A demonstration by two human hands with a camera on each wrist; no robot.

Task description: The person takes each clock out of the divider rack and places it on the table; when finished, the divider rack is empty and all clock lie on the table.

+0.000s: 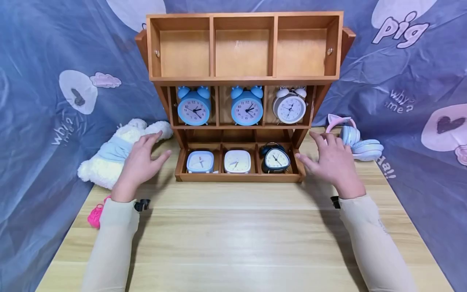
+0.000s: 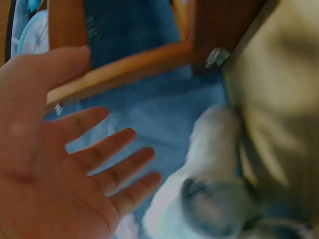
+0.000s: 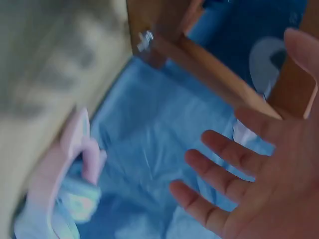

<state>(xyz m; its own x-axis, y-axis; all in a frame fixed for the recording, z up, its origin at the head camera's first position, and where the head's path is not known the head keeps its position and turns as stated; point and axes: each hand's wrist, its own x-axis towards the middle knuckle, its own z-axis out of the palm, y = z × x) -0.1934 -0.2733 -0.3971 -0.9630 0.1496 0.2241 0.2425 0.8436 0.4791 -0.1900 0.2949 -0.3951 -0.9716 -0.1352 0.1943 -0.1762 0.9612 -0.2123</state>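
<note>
A wooden three-tier shelf (image 1: 242, 79) stands at the back of the table. My left hand (image 1: 144, 160), fingers spread and holding nothing, is beside its lower left side. On the other side my right hand (image 1: 330, 160) is spread too, thumb close by the lower right corner. Two blue twin-bell alarm clocks (image 1: 194, 108) and a white twin-bell clock (image 1: 290, 108) occupy the middle tier. Along the bottom tier sit a light blue square clock (image 1: 200, 162), a white square clock (image 1: 237, 162) and a dark rounded-triangle clock (image 1: 276, 159). The top tier's compartments hold nothing.
Left of the shelf lies a white plush toy (image 1: 114, 148) in a blue garment, with a bright pink item (image 1: 95, 215) near the left sleeve. Pink and blue cat-ear headphones (image 1: 359, 142) lie behind the right hand. A printed blue cloth (image 1: 36, 121) hangs around the wooden table (image 1: 240, 243).
</note>
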